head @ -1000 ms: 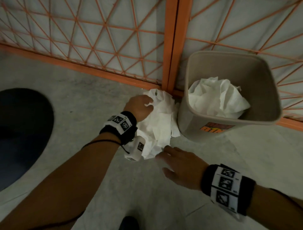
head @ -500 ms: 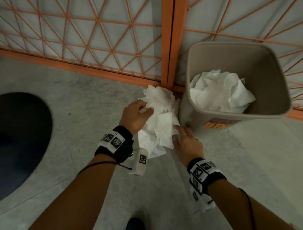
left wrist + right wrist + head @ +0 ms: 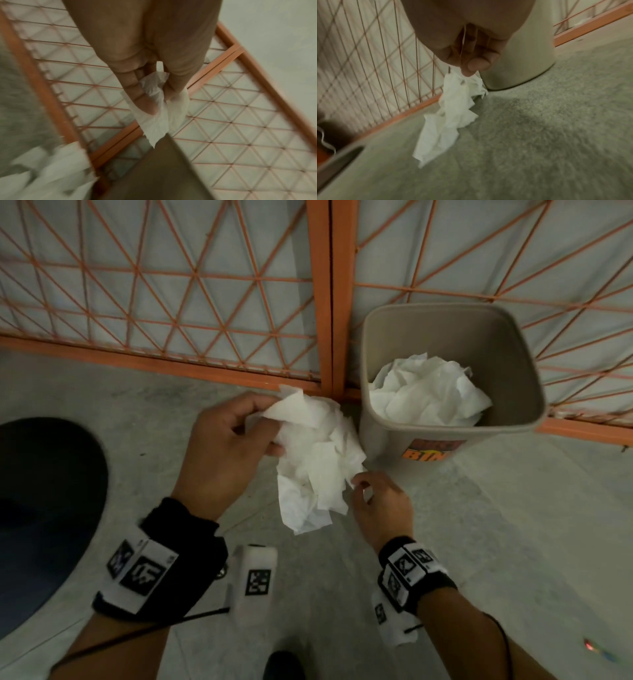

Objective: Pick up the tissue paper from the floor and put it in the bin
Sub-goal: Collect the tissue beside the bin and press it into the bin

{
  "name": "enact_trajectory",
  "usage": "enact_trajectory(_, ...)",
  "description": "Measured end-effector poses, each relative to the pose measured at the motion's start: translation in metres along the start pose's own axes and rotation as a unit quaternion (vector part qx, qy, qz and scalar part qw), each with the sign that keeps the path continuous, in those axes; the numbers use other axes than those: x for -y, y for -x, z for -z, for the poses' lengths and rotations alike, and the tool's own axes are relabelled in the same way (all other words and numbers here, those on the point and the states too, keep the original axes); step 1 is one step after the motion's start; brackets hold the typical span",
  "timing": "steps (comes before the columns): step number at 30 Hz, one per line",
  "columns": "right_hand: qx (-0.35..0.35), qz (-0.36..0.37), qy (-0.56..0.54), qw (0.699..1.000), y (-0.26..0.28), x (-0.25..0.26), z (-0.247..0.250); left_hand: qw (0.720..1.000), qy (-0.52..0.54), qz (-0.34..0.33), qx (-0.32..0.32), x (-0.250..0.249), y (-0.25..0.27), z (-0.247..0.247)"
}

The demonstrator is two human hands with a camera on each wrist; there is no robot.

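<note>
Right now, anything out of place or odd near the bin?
Only the tissue paper: a crumpled wad outside the bin, held by the left hand, the right hand pinching its edge. More tissue already sits inside.

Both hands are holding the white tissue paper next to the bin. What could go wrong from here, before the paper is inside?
1. The crumpled white tissue paper hangs in loose layers; the left hand grips only its top and the right hand pinches one edge, so a piece may tear or drop to the grey floor.
2. The beige plastic bin already holds a high pile of tissue, so new paper may spill over the rim.
</note>
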State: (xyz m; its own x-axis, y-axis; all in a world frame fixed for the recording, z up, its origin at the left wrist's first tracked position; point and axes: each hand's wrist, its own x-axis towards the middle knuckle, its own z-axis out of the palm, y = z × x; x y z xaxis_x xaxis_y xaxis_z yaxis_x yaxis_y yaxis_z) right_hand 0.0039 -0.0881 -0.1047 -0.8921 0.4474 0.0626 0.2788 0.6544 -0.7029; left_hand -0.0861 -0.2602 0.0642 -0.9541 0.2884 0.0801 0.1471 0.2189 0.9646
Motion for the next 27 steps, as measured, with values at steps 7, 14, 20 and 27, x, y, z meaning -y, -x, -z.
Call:
enact_trajectory(7, -0.170, 0.032, -0.222, 0.960, 0.038, 0.036, 0.049, 0.990, -0.018, -0.111, 0.081, -0.075, -0.031, -0.050)
enact_trajectory(14, -0.353, 0.052, -0.331, 0.873, 0.021, 0.070, 0.147, 0.967, -0.140, -0.158, 0.141, -0.085, -0.073, -0.116)
enact_trajectory(20, -0.343, 0.115, -0.387, 0.848, -0.029, 0.106, 0.219, 0.844, -0.408, -0.184, 0.294, -0.066, -0.077, -0.109)
enact_trajectory(27, -0.243, 0.185, -0.392, 0.868, -0.097, 0.132, 0.234, 0.964, -0.190, -0.188, 0.015, -0.041, -0.035, -0.052)
